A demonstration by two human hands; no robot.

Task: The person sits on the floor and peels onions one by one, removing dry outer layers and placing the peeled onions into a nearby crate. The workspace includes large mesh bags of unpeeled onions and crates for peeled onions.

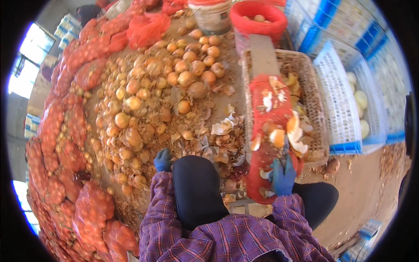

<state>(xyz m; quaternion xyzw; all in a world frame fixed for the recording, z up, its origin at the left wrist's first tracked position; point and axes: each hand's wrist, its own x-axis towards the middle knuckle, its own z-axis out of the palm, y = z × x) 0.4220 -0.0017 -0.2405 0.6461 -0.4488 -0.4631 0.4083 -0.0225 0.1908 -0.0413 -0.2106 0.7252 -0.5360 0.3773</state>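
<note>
My left hand (163, 160), in a blue glove, is beside my left knee at the near edge of a large heap of onions (134, 103); whether it holds anything is hidden. My right hand (282, 177), gloved too, is over a board wrapped in red mesh (257, 178) and grips a knife, whose dark blade (286, 146) points away from me. Onion peels (293, 126) lie on the mesh around the blade. A partly peeled onion (277, 138) sits left of the blade.
Under the board stands a brown plastic crate (316, 108) of peelings. White crates (340, 98), one holding peeled onions (360, 99), stand right. A red-rimmed bucket (240, 39) and a white bucket (212, 16) stand beyond. Filled red mesh sacks (93, 203) line the left.
</note>
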